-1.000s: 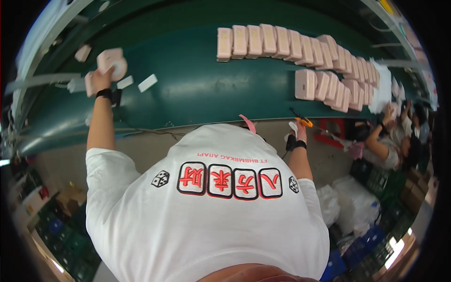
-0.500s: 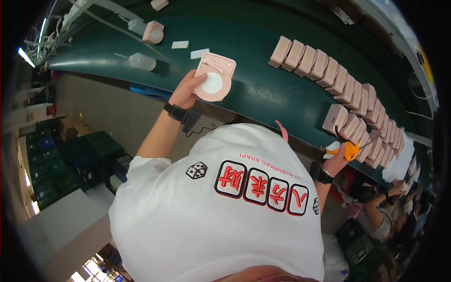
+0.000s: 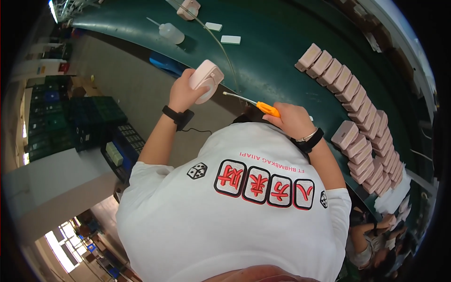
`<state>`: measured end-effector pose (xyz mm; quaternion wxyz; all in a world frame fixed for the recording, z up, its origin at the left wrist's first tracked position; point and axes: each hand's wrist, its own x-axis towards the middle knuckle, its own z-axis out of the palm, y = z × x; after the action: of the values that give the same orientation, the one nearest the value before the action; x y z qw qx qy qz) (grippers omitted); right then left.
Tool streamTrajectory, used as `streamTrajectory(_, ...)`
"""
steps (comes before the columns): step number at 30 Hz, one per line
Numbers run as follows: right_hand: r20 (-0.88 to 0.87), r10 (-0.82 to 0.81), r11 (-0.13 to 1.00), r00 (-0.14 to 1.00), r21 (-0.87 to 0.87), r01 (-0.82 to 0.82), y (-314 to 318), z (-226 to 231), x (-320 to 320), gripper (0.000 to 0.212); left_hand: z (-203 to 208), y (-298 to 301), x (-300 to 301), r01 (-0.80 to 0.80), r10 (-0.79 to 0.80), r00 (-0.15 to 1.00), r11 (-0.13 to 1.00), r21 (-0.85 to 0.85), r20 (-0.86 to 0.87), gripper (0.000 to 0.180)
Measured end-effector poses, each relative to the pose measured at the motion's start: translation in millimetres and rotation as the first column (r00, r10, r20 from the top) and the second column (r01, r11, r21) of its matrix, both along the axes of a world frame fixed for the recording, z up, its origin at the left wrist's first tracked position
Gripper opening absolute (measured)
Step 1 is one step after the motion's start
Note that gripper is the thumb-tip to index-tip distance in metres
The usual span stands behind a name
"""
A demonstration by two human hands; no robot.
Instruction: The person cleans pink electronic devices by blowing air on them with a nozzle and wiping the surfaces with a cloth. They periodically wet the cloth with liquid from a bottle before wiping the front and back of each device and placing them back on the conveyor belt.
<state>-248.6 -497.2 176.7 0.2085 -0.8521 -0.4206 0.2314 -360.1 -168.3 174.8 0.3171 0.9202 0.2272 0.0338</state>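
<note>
My left hand [image 3: 184,92] is closed around a pale pink plastic device [image 3: 207,75] with a round white disc on its face. The device is tilted, its edge turned up, and my thumb lies at the disc. In my right hand [image 3: 294,121] is an orange air blow gun [image 3: 268,109], gripped by its body. Its thin metal nozzle points left toward the device, with a gap between them. Most of the blow gun's body is hidden by my fingers.
Rows of similar pink devices [image 3: 355,99] stand on the green table [image 3: 268,61] to the right. A squeeze bottle [image 3: 171,33], another pink device [image 3: 189,9] and two white blocks [image 3: 230,40] lie at the far left. A thin hose [image 3: 218,43] hangs across. Another person [image 3: 369,244] works at lower right.
My right hand has brought the blow gun from beside the pink rows leftward to the front of my body. The left hand has tipped the pink device from face-up onto its edge.
</note>
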Motion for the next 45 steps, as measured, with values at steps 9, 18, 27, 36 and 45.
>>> streamTrajectory(9,-0.041,0.049,0.998,0.998,-0.023,-0.05,12,-3,15,0.048,-16,55,-14,0.492,-0.531,0.809,0.846,-0.204,-0.252,0.052)
streamTrajectory(18,-0.305,-0.106,0.989,0.946,-0.129,0.069,4,-3,29,0.047,-78,59,-39,-0.191,0.04,0.978,-0.243,-0.951,-0.207,0.071)
streamTrajectory(27,-0.103,-0.047,0.999,0.994,-0.032,0.044,3,-8,24,0.048,-89,34,-34,-0.002,0.246,0.908,-0.806,-0.591,-0.339,0.059)
streamTrajectory(36,-0.116,-0.061,0.998,0.991,0.016,0.064,-16,-11,10,0.047,-52,1,8,-0.158,0.493,0.798,-0.383,-0.91,-0.346,0.044)
streamTrajectory(45,-0.192,-0.488,0.824,0.851,0.221,0.522,-100,-58,-47,0.034,-32,-37,59,-0.224,0.226,0.928,-0.294,-0.929,-0.296,0.046)
